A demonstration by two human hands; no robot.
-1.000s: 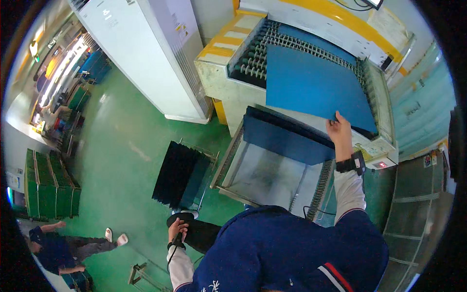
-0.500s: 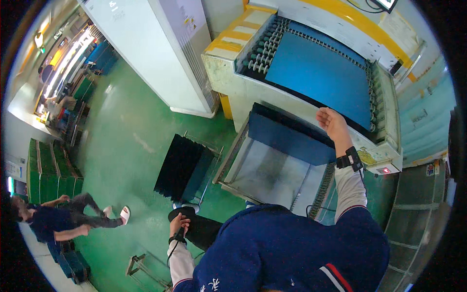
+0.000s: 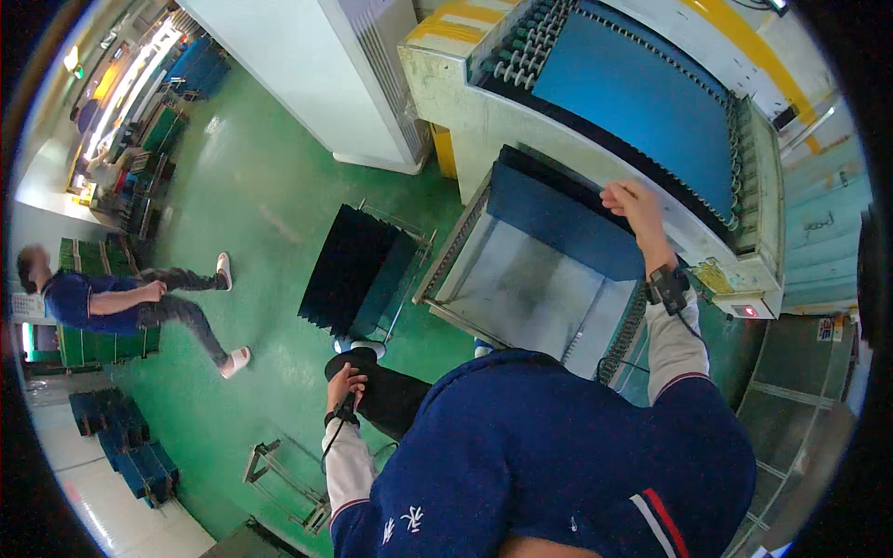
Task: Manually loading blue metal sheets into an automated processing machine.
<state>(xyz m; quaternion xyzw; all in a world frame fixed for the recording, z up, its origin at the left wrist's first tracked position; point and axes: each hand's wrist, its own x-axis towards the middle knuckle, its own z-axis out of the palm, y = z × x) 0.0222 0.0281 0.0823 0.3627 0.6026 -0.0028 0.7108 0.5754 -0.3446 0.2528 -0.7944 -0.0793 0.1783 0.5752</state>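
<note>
My right hand (image 3: 635, 209) is raised over the upper edge of the dark blue panels (image 3: 558, 219), which stand at the far end of a slotted rack (image 3: 516, 293). Its fingers are curled together and nothing shows in them. Beyond it, a large blue sheet (image 3: 642, 107) lies flat on the rollers of a conveyor machine (image 3: 442, 84). My left hand (image 3: 346, 383) rests on my black-trousered leg, fingers loosely laid and holding nothing visible. Left of the slotted rack, several dark panels (image 3: 349, 270) stand close together in a wire stand.
A tall white cabinet (image 3: 307, 84) stands left of the machine. On the green floor is a metal frame (image 3: 284, 474). Another person (image 3: 112, 302) walks at the far left, near green stacks (image 3: 79, 349) and dark blue bins (image 3: 130, 446). A grey shelf unit (image 3: 791, 381) stands at right.
My view has shifted, so the machine sits higher. My right hand stays raised, its fingers more curled. The person at left has stepped along with legs apart. My left hand stays on my leg.
</note>
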